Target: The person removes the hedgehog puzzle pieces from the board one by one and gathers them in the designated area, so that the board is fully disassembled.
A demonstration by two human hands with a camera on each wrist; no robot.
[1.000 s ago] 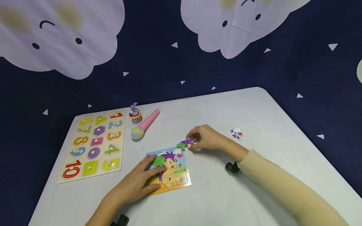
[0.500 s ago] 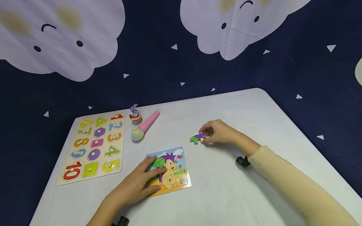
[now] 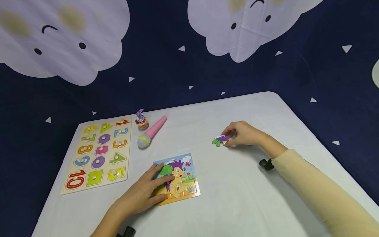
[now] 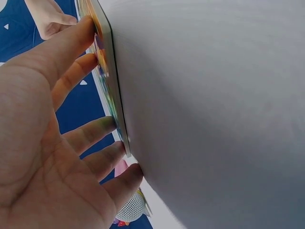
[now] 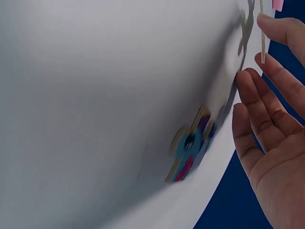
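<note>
Table point(image 3: 237, 197): white-covered, bearing everything named below.
Number board point(image 3: 110, 150): flat at the left, well apart from the right hand.
Left hand point(image 3: 146, 187): spread, fingers near straight, fingertips resting on the puzzle and gripping nothing; light, even pressure should steady it without shifting its parts.
Right hand point(image 3: 244, 133): thumb and fingers closed to a pinch on the cluster's right side, the other fingers loosely bent.
Hedgehog puzzle point(image 3: 179, 181): flat under the left fingertips, near the table's front.
Pink microphone point(image 3: 150, 132): lying between board and right hand.
Purple-topped toy point(image 3: 141, 121): upright just beside the microphone.
Green-and-purple cluster point(image 3: 221, 140): in the right pinch, seemingly just above the table; one piece or several, I cannot tell. Best held level by opposite edges, lest any join part.
Blue-and-pink piece point(image 5: 189, 150): on the table below the right hand; lowered fingers could nudge it.
</note>
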